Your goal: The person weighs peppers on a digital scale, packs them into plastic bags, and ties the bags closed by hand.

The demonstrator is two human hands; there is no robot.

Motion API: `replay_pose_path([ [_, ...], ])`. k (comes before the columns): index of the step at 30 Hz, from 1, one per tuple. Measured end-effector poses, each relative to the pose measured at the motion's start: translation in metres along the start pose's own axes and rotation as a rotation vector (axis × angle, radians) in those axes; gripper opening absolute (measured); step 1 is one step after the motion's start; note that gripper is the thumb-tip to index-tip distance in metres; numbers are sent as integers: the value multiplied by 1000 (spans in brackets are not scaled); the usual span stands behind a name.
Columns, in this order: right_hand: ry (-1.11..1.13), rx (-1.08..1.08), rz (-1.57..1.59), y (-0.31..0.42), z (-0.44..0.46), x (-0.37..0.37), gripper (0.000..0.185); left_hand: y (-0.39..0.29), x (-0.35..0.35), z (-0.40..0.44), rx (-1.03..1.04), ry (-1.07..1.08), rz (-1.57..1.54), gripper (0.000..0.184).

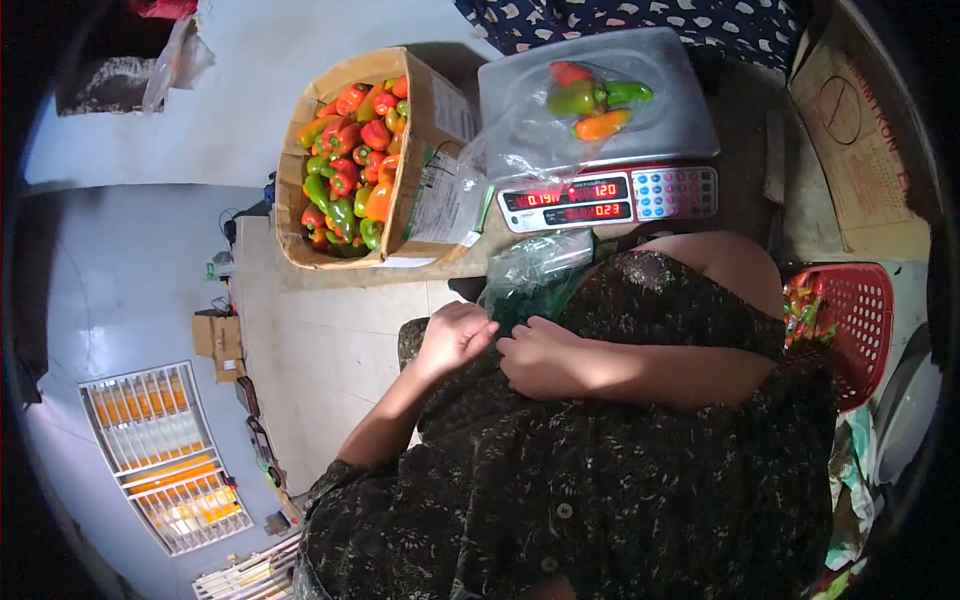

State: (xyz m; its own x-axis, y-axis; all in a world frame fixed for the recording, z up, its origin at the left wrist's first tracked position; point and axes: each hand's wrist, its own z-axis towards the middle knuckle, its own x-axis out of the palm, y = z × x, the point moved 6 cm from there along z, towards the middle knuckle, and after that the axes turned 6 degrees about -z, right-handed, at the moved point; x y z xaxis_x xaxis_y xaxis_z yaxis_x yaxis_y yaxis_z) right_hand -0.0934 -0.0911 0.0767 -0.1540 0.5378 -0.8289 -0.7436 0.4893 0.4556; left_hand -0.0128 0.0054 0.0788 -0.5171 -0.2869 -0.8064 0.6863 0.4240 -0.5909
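Close together over my lap, my left hand and my right hand both have their fingers closed at the edge of a clear greenish plastic bag. Beyond the bag stands a digital scale with lit red digits. On its metal pan lies a clear plastic bag with several peppers, among them a green pepper and an orange pepper. Left of the scale, a cardboard box is full of red, green and orange peppers.
A red perforated basket with peppers is at the right, below a large cardboard piece. Dark patterned cloth hangs behind the scale. Small boxes and a barred window are at the left.
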Motion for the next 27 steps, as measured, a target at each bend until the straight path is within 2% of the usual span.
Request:
replay_pose_path([
  [7, -101, -6, -38, 5, 3, -3, 16, -17, -5, 10, 22, -71, -42, 30],
  [10, -48, 17, -19, 5, 2, 0, 17, -23, -6, 13, 0, -87, -61, 28],
  [13, 22, 7, -5, 4, 2, 1, 18, -24, 0, 15, 3, -33, -77, 18],
  [16, 60, 4, 6, 5, 5, -1, 18, -25, -7, 30, -122, -255, -161, 8],
  [18, -115, -25, -34, 3, 16, -11, 18, -7, -20, 52, -435, -450, -408, 16],
  [19, -311, 46, 0, 1, 16, -39, 18, 6, -26, 73, -326, -541, -623, 19],
  [20, -373, 96, 38, 0, 15, -74, 16, 17, -28, 93, -364, -525, -763, 21],
  [21, -513, 163, 55, -6, 10, -91, 16, 23, -23, 113, -417, -554, -1140, 23],
  [22, -583, 245, 48, -15, 7, -103, 17, 21, -24, 134, -360, -498, -1299, 25],
  [23, -664, 316, 0, -25, 1, -112, 17, 16, -23, 149, -385, -488, -1229, 28],
  [24, -748, 389, -48, -35, -6, -120, 17, 23, -15, 166, -295, -374, -1267, 29],
  [26, -806, 494, -130, -59, -13, -119, 18, 3, -10, 191, -187, -227, -1055, 39],
  [27, -767, 537, -142, -69, -14, -117, 19, 5, -5, 200, -137, -242, -929, 40],
])
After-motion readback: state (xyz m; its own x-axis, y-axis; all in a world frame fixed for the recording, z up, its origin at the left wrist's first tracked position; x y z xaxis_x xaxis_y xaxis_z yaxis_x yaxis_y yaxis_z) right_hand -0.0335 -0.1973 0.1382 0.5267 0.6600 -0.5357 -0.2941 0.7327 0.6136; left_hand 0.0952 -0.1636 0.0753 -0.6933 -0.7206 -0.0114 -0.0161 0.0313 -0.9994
